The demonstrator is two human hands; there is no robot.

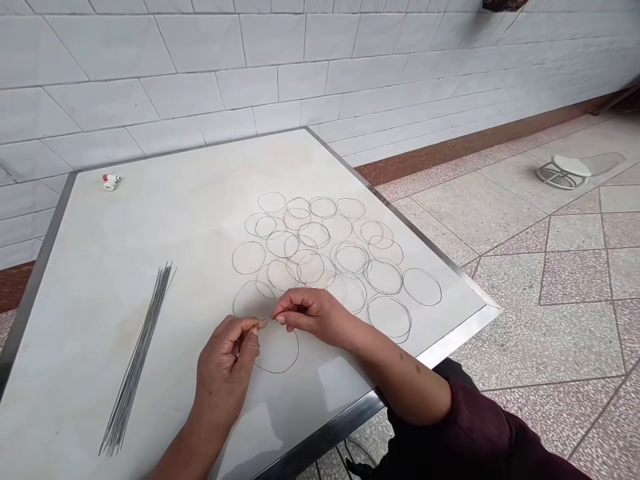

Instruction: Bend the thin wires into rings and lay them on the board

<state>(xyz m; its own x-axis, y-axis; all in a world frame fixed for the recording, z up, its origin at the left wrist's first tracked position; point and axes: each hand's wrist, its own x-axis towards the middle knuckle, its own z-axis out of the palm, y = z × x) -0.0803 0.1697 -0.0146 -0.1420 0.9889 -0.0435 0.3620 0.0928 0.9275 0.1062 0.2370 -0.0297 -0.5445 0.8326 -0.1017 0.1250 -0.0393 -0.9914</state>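
Note:
My left hand (pixel 231 357) is closed, its thumb and forefinger pinching one end of a thin metal wire loop (pixel 277 373). Close beside it, my right hand (pixel 313 317) is closed too, fingertips pinching the loop's other end. The two wire ends meet between my fingertips, and the round of the loop hangs low over the tabletop. Whether the ends are hooked together is too small to tell. Beyond my hands, several thin wire rings (pixel 299 239) lie spread out, many overlapping. To the left is a bundle of straight grey wires (pixel 137 360), lying lengthwise.
The white table (pixel 200 200) has a metal edge and stands against a white tiled wall (pixel 200 40). A small white and red object (pixel 111 182) sits near its far left corner. On the tiled floor at right is a low white stool-like object (pixel 565 171).

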